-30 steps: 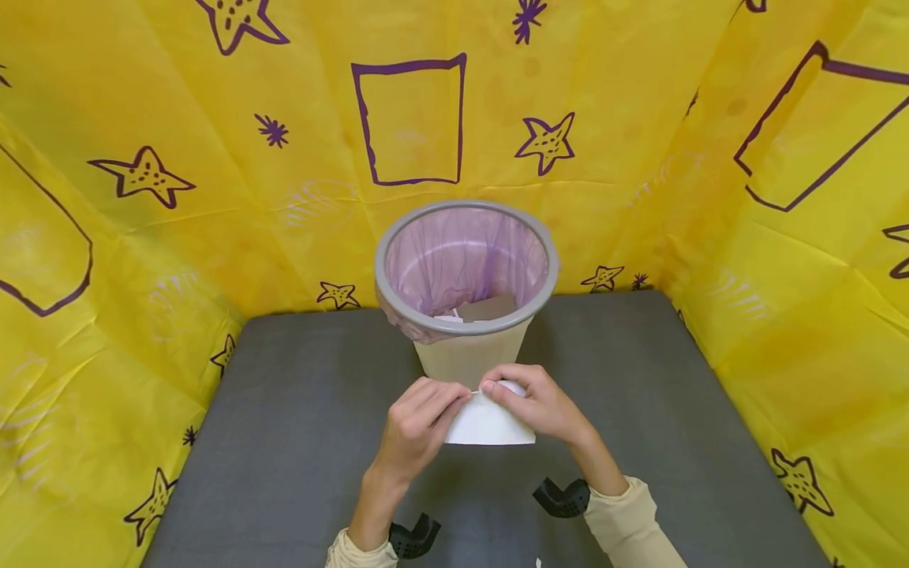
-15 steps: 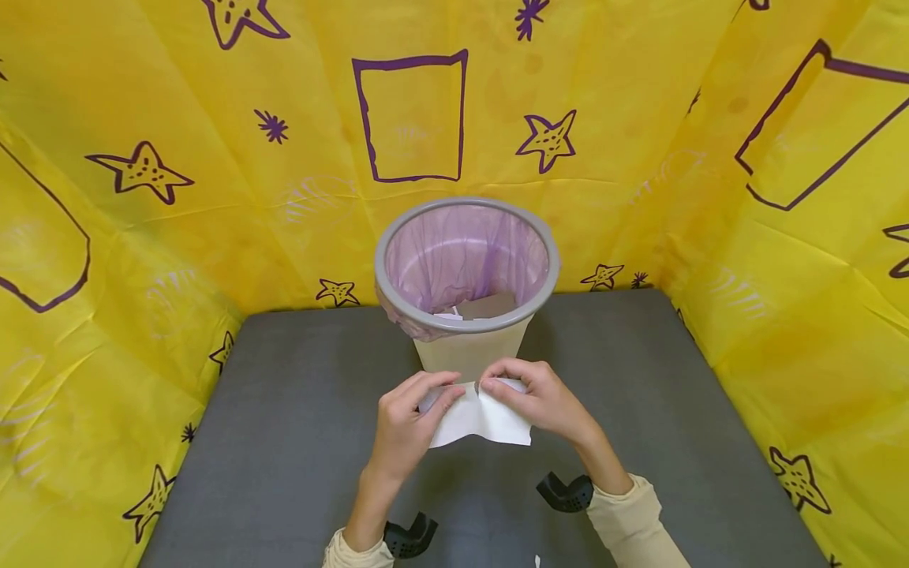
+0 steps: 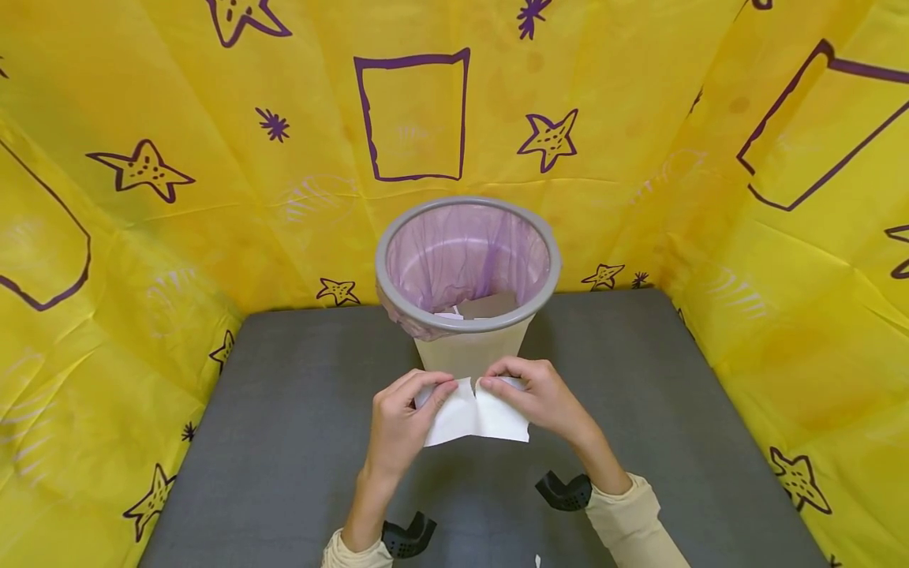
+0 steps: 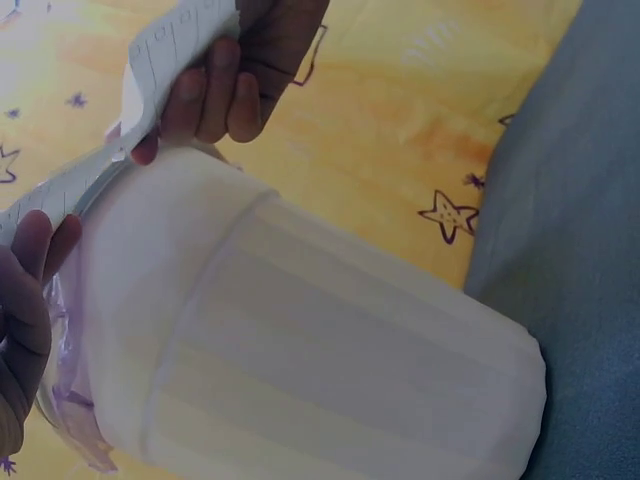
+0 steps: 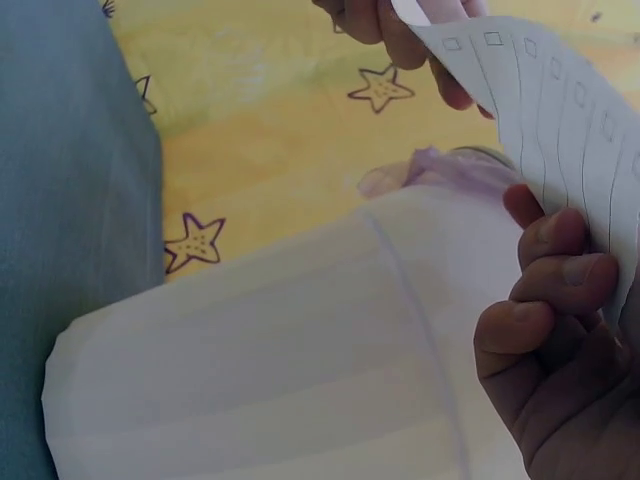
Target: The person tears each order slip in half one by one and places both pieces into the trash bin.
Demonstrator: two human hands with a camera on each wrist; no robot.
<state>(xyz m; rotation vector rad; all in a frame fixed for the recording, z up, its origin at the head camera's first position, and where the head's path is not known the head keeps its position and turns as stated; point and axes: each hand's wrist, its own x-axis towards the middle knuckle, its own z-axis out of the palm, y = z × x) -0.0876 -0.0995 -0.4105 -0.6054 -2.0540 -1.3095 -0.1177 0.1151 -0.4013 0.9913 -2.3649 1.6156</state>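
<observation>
A white sheet of paper [image 3: 454,418] is stretched between both hands in front of a bin. A short slit runs down from its upper edge, and the sheet is joined below that. My left hand [image 3: 401,418] pinches the left part between thumb and fingers; my right hand [image 3: 537,398] pinches the right part close to the slit. In the right wrist view, the paper's [image 5: 560,110] underside carries printed lines and small squares. The left wrist view shows fingertips [image 4: 215,90] bent against that side.
Behind the hands stands a pale bin [image 3: 472,351] with a grey rim and purple liner [image 3: 454,260]. Inside it lie white scraps and a grey-brown piece [image 3: 490,306]. A tiny white scrap [image 3: 537,561] lies on the dark grey table [image 3: 284,442]. Yellow cloth walls surround the table.
My left hand has shifted left, away from the right hand. The paper's upper edge has parted into a slit, and more of the sheet shows between the hands.
</observation>
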